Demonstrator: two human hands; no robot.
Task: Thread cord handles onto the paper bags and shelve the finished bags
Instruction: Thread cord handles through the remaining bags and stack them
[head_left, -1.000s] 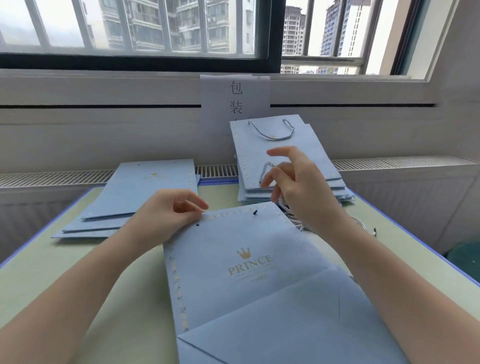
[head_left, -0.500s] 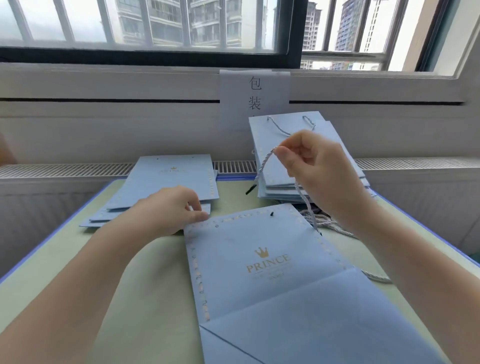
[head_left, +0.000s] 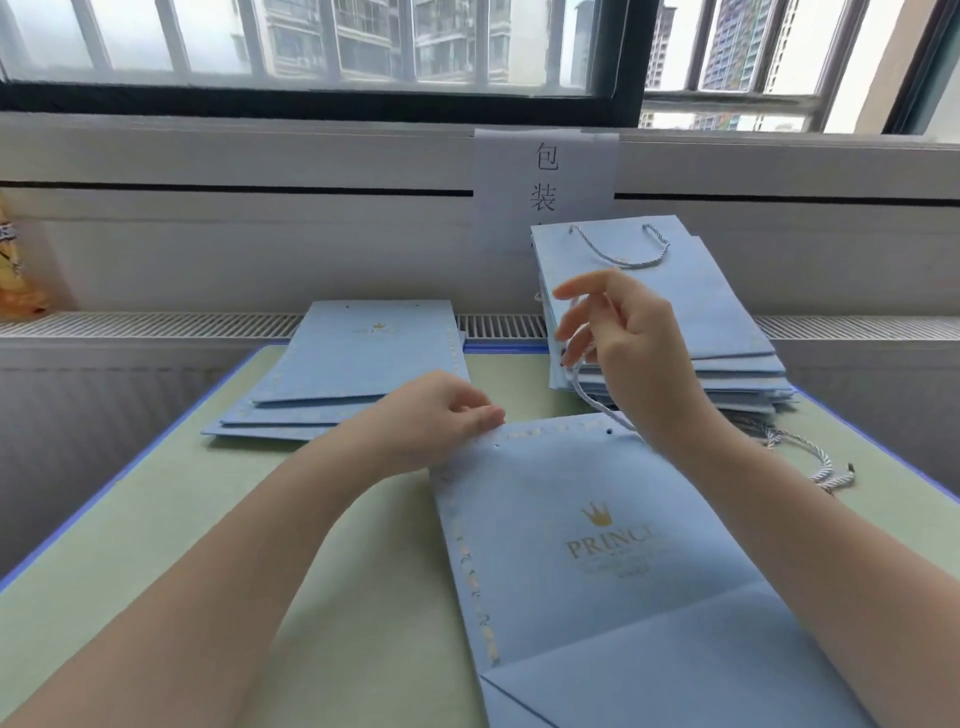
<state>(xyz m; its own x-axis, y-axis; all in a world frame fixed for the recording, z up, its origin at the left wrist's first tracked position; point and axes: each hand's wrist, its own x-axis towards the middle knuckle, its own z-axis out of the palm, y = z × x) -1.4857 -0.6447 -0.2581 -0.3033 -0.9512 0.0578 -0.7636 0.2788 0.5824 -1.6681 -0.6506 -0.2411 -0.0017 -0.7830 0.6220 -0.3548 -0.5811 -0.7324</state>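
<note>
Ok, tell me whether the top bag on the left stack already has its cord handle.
No: the left stack's top bag shows two bare holes and no cord.

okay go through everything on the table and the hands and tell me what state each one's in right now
Front bag: flat, no handle.
Cord: held above bag, hanging.
Right hand: raised, holding cord.
Left hand: pinching bag's top edge.
Left stack: flat, no handles.
Right stack: handles threaded.
Loose cords: lying on table.

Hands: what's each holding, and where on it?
Left hand pinches the bag at its top edge, near the left corner. Right hand holds the cord partway along, lifted above the bag.
</note>
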